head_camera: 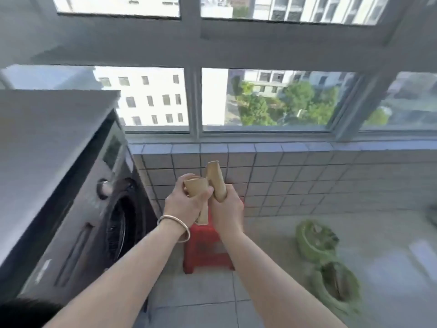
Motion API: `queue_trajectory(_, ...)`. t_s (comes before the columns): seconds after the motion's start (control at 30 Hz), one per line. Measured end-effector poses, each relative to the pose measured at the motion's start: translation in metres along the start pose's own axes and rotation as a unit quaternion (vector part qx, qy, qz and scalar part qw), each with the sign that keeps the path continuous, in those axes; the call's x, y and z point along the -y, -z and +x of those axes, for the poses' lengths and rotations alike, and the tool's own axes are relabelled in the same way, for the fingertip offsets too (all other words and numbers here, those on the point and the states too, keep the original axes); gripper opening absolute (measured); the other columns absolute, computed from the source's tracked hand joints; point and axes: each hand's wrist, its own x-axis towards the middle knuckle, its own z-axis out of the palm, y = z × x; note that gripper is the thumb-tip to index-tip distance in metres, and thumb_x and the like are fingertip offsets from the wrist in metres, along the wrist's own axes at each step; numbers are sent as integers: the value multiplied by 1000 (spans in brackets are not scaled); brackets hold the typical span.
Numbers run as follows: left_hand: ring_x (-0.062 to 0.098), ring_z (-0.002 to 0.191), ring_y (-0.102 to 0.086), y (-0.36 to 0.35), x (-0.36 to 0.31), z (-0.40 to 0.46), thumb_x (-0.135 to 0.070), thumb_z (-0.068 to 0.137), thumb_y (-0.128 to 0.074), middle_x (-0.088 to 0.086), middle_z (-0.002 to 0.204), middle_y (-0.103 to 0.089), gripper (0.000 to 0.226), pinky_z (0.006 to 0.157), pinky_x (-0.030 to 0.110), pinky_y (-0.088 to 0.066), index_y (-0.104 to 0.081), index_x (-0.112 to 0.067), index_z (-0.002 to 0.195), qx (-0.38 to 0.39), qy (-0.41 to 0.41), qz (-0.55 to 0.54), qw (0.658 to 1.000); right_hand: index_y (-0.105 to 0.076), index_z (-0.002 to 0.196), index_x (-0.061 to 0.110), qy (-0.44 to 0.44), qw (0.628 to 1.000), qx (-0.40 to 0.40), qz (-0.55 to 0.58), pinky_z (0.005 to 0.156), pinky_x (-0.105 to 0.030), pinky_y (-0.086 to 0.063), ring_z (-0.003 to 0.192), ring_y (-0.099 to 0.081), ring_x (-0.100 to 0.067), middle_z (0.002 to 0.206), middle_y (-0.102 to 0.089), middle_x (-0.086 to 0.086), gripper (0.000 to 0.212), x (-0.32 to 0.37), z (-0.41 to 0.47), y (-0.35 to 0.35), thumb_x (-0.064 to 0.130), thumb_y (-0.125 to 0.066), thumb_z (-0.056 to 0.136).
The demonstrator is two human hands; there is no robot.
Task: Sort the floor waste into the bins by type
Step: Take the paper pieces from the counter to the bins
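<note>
- Standing at left: dark washing machine [78, 209]
- Sitting on floor below hands: red stool [205, 252]
- Lying on floor at right, near each other: two green bins [314, 237]
- Gripping one cardboard piece [195, 185], fingers curled: left hand [183, 204]
- Clasping second cardboard piece [215, 179], upright, above stool: right hand [227, 209]

Bright daylight pours in through the window [260, 100], whose sunlit white building outside is nearly blown out, while the whole frame is soft with motion blur, strongest on the green bins [326, 261] at right, and the wide-angle lens bends the window frame toward the edges.
</note>
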Motion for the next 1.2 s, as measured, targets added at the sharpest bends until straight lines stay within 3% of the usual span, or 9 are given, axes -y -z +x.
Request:
queue_trajectory(0.2,20,92,-65,-178,-30,-29,-37,73,-72,0,102,-67,45,78,30,-53,-54,-35,115,156,3,2,988,-57,89,16,-96,983,-151,48,48,-12,-38,66,-54,-7,85,-64,-2,21,-81,21,158,35,-62,83)
queue_trajectory(0.4,23,93,-67,-325,-39,-66,-55,50,-66,0,101,-69,56,84,41,-56,-56,-43,103,273,46,-2,961,-51,76,25,-159,956,-243,30,53,-18,-34,72,-56,-17,79,-62,3,21,-154,21,281,41,-63,83)
queue_trajectory(0.53,18,87,-66,-396,-46,-84,-49,60,-68,0,101,-68,51,77,31,-54,-56,-39,108,326,61,7,943,-53,76,21,-182,933,-306,61,55,-20,-39,70,-57,-18,79,-65,0,21,-181,22,337,36,-66,82)
queue_trajectory(0.63,13,82,-64,-440,-51,-86,-50,58,-62,-2,98,-67,55,68,27,-52,-55,-37,111,368,76,16,927,-56,80,18,-206,919,-331,63,57,-24,-40,67,-54,-15,71,-58,8,16,-198,32,368,31,-65,82)
queue_trajectory(0.8,10,81,-62,-509,-50,-72,-50,58,-62,-4,97,-65,59,63,26,-46,-53,-33,114,410,82,30,908,-60,90,13,-246,883,-389,90,66,-27,-45,77,-60,-21,77,-63,5,19,-226,62,401,29,-65,83)
queue_trajectory(0.93,8,79,-60,-555,-45,-70,-49,58,-59,-6,88,-63,60,63,26,-46,-50,-24,112,466,110,38,877,-58,87,20,-274,855,-425,115,64,-23,-42,80,-61,-18,76,-61,11,16,-251,81,423,32,-66,83)
queue_trajectory(1.03,18,81,-64,-589,-26,-71,-49,54,-63,2,93,-66,68,68,30,-52,-50,-21,115,481,163,39,860,-57,87,22,-300,834,-444,129,63,-23,-40,79,-61,-18,80,-63,8,14,-282,92,435,31,-67,83)
queue_trajectory(1.13,19,79,-63,-617,2,-75,-47,51,-61,6,98,-65,69,56,25,-49,-48,-21,114,487,205,60,847,-53,85,24,-339,821,-437,139,65,-26,-39,76,-57,-19,77,-60,9,14,-323,96,436,28,-65,84)
queue_trajectory(1.2,17,84,-64,-636,28,-76,-45,54,-59,5,103,-65,70,56,25,-51,-48,-19,118,489,224,77,840,-55,90,21,-366,814,-428,142,66,-27,-40,78,-59,-21,79,-63,6,15,-355,96,433,29,-65,83)
